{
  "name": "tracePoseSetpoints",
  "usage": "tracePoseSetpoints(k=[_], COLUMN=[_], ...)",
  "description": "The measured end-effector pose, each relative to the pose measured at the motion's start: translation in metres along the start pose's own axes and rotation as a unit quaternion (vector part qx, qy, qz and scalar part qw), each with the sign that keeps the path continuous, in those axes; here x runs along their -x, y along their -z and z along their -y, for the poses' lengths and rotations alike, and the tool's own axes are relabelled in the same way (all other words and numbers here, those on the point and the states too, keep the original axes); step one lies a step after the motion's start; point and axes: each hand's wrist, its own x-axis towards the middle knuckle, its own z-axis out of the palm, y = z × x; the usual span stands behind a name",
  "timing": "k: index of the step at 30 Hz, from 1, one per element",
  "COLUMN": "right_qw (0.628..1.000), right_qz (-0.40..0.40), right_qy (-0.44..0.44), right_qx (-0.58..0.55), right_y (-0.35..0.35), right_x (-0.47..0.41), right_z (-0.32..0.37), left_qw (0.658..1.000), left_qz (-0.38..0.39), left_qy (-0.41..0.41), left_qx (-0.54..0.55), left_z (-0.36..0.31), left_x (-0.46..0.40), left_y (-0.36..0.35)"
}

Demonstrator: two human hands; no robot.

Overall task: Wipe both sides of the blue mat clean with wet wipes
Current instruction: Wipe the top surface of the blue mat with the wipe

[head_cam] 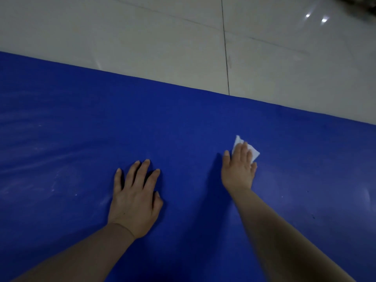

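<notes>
Blue mat (183,129) is what I am seeing spread flat across most of the view, lying on a pale tiled floor (142,37) whose glossy surface is showing beyond the mat's far edge, with a dark grout line running away from that edge. Pale smears and faint streaks are showing on the mat toward the left side, and a few small dark specks are sitting on it at the right. I am watching the left hand (135,200) resting palm down on the mat near the middle, its fingers spread wide and straight, holding nothing. The right hand (239,169) is lying farther forward and to the right, well apart from the left, its straight fingers pressing flat on a white wet wipe (253,153). The wipe is lying on the mat under those fingers, with its corners poking out beyond the fingertips and to the right of them.
</notes>
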Motion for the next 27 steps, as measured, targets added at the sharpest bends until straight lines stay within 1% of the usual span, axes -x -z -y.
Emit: tracePoseSetpoints(k=[2,4,7,9,11,13,17,19,20,21,22,23,24,25,26,27], right_qw=[0.999,0.999,0.999,0.999,0.999,0.999,0.998,0.995,0.993,0.991,0.986,0.976,0.961,0.949,0.945,0.95], right_qz=[0.014,0.027,0.022,0.023,0.024,0.02,-0.03,-0.058,-0.072,-0.088,-0.104,-0.1,-0.086,-0.071,-0.064,-0.074], right_qy=[-0.033,-0.038,-0.03,-0.03,-0.031,-0.027,-0.016,-0.006,0.009,0.045,0.107,0.185,0.261,0.306,0.32,0.302], right_qx=[-0.006,-0.013,-0.021,-0.03,-0.034,-0.036,-0.048,-0.08,-0.093,-0.09,-0.074,-0.053,-0.024,-0.009,-0.008,-0.006], right_y=[0.003,0.002,0.0,0.001,0.0,-0.001,-0.004,-0.007,-0.01,-0.012,-0.016,-0.022,-0.03,-0.035,-0.035,-0.032], right_x=[-0.005,-0.004,-0.005,-0.007,-0.007,-0.005,-0.006,-0.007,-0.007,-0.005,-0.002,0.003,0.007,0.006,-0.001,-0.011], right_z=[-0.004,-0.002,-0.003,-0.006,-0.007,-0.005,-0.01,-0.01,-0.006,0.002,0.013,0.025,0.034,0.04,0.042,0.04], left_qw=[1.0,0.999,0.993,0.99,0.99,0.993,0.995,0.995,0.995,0.995,0.995,0.995,0.994,0.994,0.994,0.994], left_qz=[0.002,-0.013,-0.071,-0.096,-0.07,-0.045,-0.048,-0.048,-0.053,-0.056,-0.055,-0.055,-0.054,-0.052,-0.049,-0.049], left_qy=[0.0,0.004,0.014,0.048,0.083,0.086,0.08,0.084,0.084,0.083,0.084,0.085,0.087,0.088,0.089,0.089], left_qx=[0.01,0.038,0.09,0.093,0.085,0.064,0.031,0.031,0.028,0.026,0.024,0.024,0.026,0.028,0.029,0.027], left_z=[0.0,0.001,0.0,-0.001,-0.003,-0.003,-0.001,-0.002,-0.002,-0.002,-0.001,-0.001,-0.001,0.0,0.0,0.0], left_x=[0.001,0.002,-0.019,-0.049,-0.075,-0.087,-0.089,-0.089,-0.089,-0.089,-0.09,-0.09,-0.09,-0.09,-0.09,-0.091], left_y=[0.0,0.001,0.01,0.016,0.018,0.01,0.0,0.002,0.002,0.001,0.001,0.0,-0.001,-0.001,0.0,0.0])
